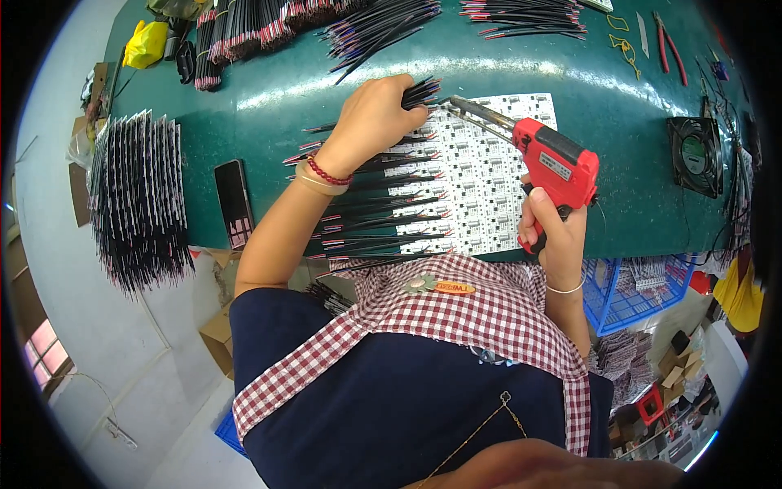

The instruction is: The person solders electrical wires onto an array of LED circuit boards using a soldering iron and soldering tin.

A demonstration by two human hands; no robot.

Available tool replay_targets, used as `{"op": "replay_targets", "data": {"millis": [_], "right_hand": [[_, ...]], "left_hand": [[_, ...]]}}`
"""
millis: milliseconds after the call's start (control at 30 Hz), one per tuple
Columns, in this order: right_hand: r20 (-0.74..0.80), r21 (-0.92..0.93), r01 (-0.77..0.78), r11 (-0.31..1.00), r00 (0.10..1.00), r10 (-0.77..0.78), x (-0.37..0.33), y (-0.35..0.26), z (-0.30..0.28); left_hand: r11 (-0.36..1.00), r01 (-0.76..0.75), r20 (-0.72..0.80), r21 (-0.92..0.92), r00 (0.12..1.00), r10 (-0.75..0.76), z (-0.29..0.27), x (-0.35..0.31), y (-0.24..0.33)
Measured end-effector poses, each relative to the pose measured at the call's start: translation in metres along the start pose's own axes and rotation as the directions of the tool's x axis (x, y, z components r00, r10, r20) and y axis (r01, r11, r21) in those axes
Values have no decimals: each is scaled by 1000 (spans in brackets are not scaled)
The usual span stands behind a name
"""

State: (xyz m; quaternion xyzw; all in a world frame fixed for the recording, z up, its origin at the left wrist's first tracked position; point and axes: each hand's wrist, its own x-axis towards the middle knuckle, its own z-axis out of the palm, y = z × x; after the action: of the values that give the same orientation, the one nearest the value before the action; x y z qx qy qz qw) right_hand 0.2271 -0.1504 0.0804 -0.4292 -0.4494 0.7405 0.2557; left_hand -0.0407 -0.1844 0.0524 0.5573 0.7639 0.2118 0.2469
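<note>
My right hand grips a red and black soldering gun by its handle, a finger at the trigger. The gun's thin tip points left, close to the wire ends by my other hand. My left hand is closed around a small bunch of black wires with bared coloured ends, at the far left corner of a white circuit board panel. Down the panel's left side, rows of black wires lie with their ends on the board. Whether the tip touches a wire is too small to tell.
Wire bundles lie along the table's far side. A phone and a stack of wired boards sit at left. On the right are a small fan and red-handled pliers. A blue crate stands below the table edge.
</note>
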Motion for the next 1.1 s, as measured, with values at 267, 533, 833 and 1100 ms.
{"op": "replay_targets", "data": {"millis": [267, 533, 833, 1100], "right_hand": [[-21, -91, 4, 996, 1000, -5, 0, 3, 3], [-44, -125, 21, 992, 999, -27, -1, -1, 5], [-37, -138, -1, 990, 999, -4, -2, 2, 2], [-54, -118, 3, 993, 999, -10, -2, 2, 5]], "left_hand": [[1000, -7, 1, 11, 1000, 7, 1, 2, 3], [999, -31, -7, -10, 1000, 30, 3, 4, 1], [999, -11, 19, -31, 1000, 12, 3, 4, 1], [1000, 0, 40, -12, 999, 1, 3, 6, 1]]}}
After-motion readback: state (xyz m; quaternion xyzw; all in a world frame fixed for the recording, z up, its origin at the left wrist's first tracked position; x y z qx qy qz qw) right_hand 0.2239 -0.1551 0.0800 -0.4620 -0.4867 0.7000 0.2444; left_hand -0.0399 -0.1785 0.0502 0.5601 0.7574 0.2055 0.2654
